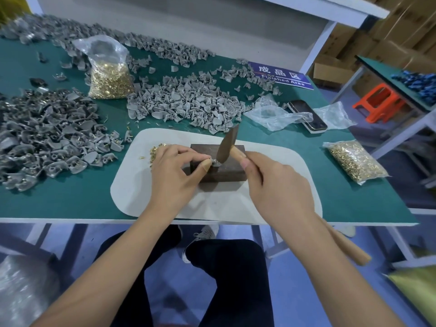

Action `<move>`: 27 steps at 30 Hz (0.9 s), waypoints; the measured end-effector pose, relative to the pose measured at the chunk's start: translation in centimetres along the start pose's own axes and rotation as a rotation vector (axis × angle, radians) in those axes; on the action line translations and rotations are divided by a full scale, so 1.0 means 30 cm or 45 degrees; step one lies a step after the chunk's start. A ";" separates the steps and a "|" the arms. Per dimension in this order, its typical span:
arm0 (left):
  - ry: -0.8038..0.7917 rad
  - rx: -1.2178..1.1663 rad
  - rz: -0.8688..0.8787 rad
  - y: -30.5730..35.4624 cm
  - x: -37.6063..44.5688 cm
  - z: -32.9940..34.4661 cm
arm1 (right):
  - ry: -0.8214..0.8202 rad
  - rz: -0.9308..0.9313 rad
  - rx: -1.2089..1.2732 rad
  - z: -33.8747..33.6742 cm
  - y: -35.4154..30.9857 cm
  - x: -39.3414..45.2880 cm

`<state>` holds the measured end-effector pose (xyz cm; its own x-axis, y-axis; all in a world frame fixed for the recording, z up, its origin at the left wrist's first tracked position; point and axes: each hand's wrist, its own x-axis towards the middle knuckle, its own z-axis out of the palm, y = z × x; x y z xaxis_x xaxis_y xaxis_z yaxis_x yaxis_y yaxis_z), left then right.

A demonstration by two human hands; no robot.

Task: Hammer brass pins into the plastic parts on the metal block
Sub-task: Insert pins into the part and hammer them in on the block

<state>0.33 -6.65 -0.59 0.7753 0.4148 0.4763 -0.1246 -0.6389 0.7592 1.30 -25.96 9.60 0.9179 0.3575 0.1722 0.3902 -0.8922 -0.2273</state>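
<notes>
Both hands meet over the dark rectangular metal block (219, 165) on a pale mat; the left hand (175, 172) pinches a small grey plastic part (215, 163) on the block's top, thumb and forefinger curled around it; the right hand (274, 182) grips a wooden-handled hammer (227, 142) near its head, the head tilted just above the part; any brass pin there is hidden. Short, square taps seem wise, with fingertips kept clear; both wrists angle inward.
</notes>
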 end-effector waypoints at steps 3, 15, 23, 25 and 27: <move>0.002 -0.014 -0.005 0.004 0.000 -0.002 | 0.202 0.007 0.184 -0.014 -0.012 -0.011; -0.013 0.030 -0.043 0.024 -0.001 -0.009 | 0.142 0.443 0.029 0.072 0.130 0.040; 0.008 -0.079 -0.138 0.034 0.003 -0.016 | 0.100 0.502 -0.080 0.179 0.175 0.029; 0.008 -0.115 -0.170 0.039 0.003 -0.019 | 0.161 0.478 -0.175 0.179 0.165 0.040; 0.014 -0.129 -0.175 0.042 0.003 -0.022 | 0.307 0.369 -0.017 0.174 0.136 0.050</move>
<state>-0.17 -7.00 0.70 0.7828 0.5009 0.3694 -0.0803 -0.5073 0.8580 4.63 -27.63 3.93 0.9461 0.0163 0.3234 0.1146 -0.9509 -0.2874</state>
